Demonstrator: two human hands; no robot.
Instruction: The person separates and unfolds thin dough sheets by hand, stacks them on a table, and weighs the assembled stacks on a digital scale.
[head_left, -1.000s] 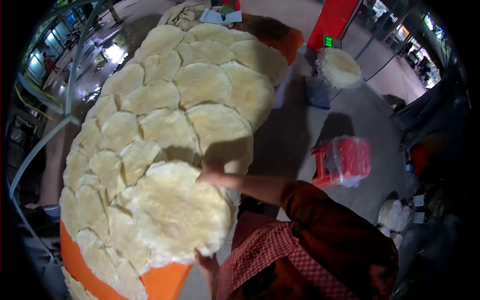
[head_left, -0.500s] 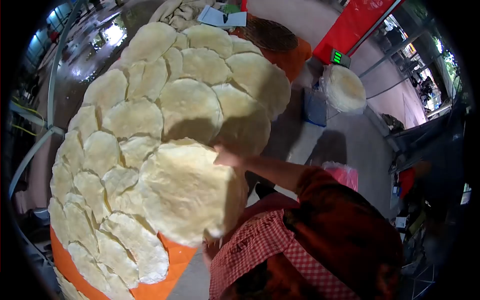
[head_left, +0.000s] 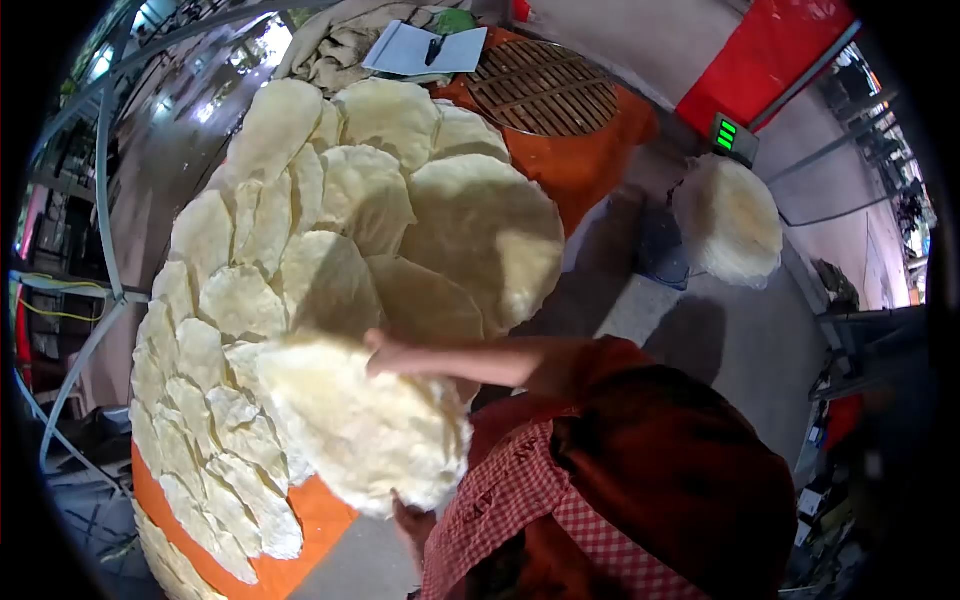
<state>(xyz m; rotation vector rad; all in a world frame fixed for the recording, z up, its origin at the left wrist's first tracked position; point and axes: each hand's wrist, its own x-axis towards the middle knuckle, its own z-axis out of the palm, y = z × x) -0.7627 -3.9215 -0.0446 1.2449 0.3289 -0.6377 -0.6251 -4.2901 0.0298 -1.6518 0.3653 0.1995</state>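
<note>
I look through one head-worn camera, aimed forward and down. Its wide, round field catches the wearer's checked apron (head_left: 500,515) closest, at lower right, the held pale round (head_left: 365,430) just ahead, and the slatted disc (head_left: 543,88) farther off; the dim right edge I can't read confidently.

Catching only blur along the held flatbread's (head_left: 350,420) upper edge; can't tell if single or layered. Can't see most fingers of the right hand (head_left: 390,355), nor the left hand's (head_left: 412,525) full forearm (behind the checked apron (head_left: 500,515), cut off below). Can't read the green display (head_left: 728,133): too small.
</note>
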